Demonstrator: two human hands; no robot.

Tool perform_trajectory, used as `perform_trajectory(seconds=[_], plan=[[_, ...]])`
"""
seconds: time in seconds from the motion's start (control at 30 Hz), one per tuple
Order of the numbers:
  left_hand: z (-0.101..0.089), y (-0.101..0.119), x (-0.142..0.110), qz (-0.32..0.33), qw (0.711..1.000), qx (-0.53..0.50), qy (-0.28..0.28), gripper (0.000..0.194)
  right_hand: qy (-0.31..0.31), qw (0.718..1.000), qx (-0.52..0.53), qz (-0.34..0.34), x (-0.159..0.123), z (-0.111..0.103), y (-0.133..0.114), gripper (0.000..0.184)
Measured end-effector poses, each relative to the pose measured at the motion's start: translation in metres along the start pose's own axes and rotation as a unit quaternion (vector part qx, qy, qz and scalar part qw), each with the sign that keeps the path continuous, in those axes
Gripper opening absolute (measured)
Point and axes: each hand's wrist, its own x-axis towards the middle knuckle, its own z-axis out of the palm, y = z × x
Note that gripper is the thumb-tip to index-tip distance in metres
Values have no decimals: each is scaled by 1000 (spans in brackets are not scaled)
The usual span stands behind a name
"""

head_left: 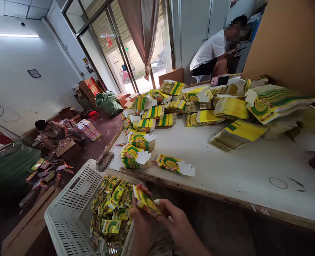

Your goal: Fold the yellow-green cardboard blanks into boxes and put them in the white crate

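Observation:
A small yellow-and-green cardboard box (146,202) is held tilted just in front of the table edge. My left hand (139,213) is closed around its left side, fingers behind it and thumb in front. At the box's right end, my right hand (175,216) has its fingers and thumb pinched on the carton. Below and to the left, a white plastic basket (51,213) holds many yellow packets (112,226), some shiny. On the table near my hands lies a flattened carton (170,164) with a white flap, beside a stack of similar cartons (132,153).
The white table (200,156) has a wooden edge and carries many bundles of folded cartons (230,106). A rubber band (278,182) lies at its right. One person (209,53) sits behind the table; another (52,133) works on the floor by a cardboard box (68,148).

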Motion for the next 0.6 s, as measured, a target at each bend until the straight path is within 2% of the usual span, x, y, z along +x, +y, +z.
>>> perform_trajectory(seconds=[0.07,0.17,0.3,0.4,0.47,0.53,0.6], plan=[[3,-3,1,-22,1000,-11,-11,52,-1,1000,25,-4,2,-9,0,24],[7,-9,4,-44,998,32,28,44,-11,998,59,-18,4,-11,2,27],[1,-11,5,-38,997,59,33,42,31,998,-34,-44,5,-10,16,32],[-11,8,9,-17,993,114,-35,45,83,977,-142,-138,7,-26,22,31],[-21,28,13,34,984,139,-105,64,111,942,-227,-221,8,-42,21,24],[-27,47,15,72,962,192,-181,88,115,898,-314,-286,7,-53,16,20],[-27,55,12,64,917,302,-254,109,91,858,-372,-341,4,-55,10,23]])
